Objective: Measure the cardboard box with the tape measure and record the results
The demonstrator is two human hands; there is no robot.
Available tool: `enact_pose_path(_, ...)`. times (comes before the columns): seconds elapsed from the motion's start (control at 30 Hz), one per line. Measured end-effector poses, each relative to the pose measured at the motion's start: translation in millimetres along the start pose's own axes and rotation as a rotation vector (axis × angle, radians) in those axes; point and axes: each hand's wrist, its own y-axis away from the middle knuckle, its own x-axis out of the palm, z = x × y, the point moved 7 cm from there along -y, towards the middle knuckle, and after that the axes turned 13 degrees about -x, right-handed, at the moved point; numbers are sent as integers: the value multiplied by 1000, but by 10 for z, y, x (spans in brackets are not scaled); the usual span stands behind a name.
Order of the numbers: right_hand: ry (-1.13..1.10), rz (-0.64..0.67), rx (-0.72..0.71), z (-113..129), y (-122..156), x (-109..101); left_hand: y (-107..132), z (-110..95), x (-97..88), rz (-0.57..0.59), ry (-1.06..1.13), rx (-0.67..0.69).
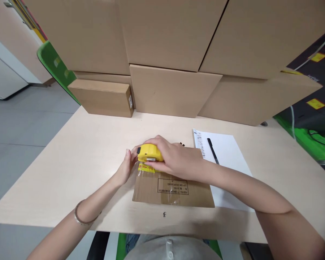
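A: While the right hand (pixel 176 159) curls closed over the yellow dispenser (pixel 148 152), where does that sit?
B: On the flat brown parcel (pixel 176 189), at 10 o'clock from its printed label (pixel 172 186).
A: Left hand (pixel 126 168)?
B: Loosely open, fingertips against the dispenser's 9 o'clock end, gripping nothing.
A: Surroundings?
B: White sheet (pixel 227 155) with black pen (pixel 212 150) at the parcel's 3 o'clock. Cardboard boxes (pixel 173 90) stacked at 12 on the table (pixel 70 162).

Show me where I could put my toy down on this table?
The widest bare patch of the table is on the left, between the small cardboard box and the left hand. A narrower strip lies right of the white paper. The middle is crowded: the right hand holds a yellow tape dispenser on the brown package.
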Motion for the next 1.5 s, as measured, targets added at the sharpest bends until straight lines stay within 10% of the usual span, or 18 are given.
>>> enact_pose_path(0.27,4,43,48,-55,155,70,59,-254,3,-5,-291,180)
enact_pose_path(0.6,-108,-224,403,-687,1718,-594,91,-368,-11,-31,-405,119)
enact_pose_path(0.73,-129,-260,479,-791,1988,-547,76,-346,-48,-55,-405,113)
enact_pose_path(1.1,-141,-220,381,-640,1696,-555,66,-322,-73,-68,-436,116)
enact_pose_path(1.37,-69,-57,-38,-188,125,-75,14,-178,-97,-28,-313,165)
enact_pose_path(1.5,-15,-27,-195,-18,-189,43,-27,-66,-117,-33,-174,130)
